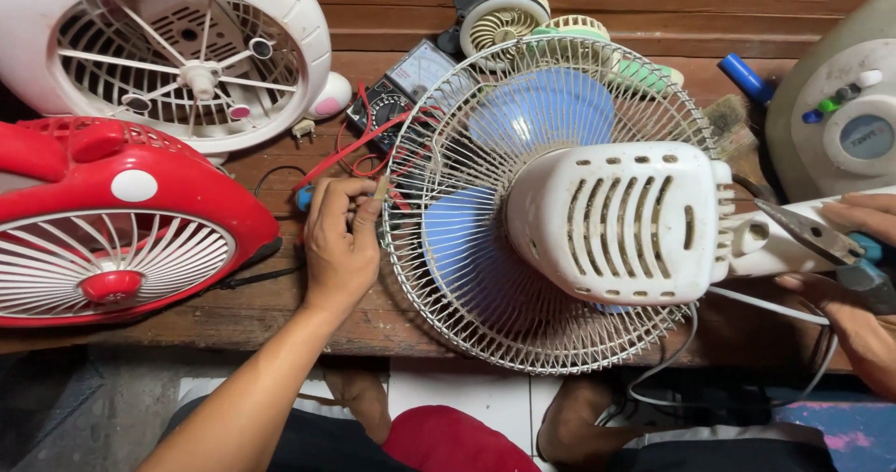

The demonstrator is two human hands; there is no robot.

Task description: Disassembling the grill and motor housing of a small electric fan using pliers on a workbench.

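A desk fan point(560, 211) is lying face down mid-table, its neck pointing right, with the left hand point(341, 239) gripping the wire guard's point(439, 276) left rim and the right hand point(863, 285) closing around blue-handled pliers point(821, 239) at the neck.

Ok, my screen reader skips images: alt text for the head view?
A white fan with blue blades lies face down on a wooden bench. The left hand holds a screwdriver at its wire guard; the right hand holds pliers.
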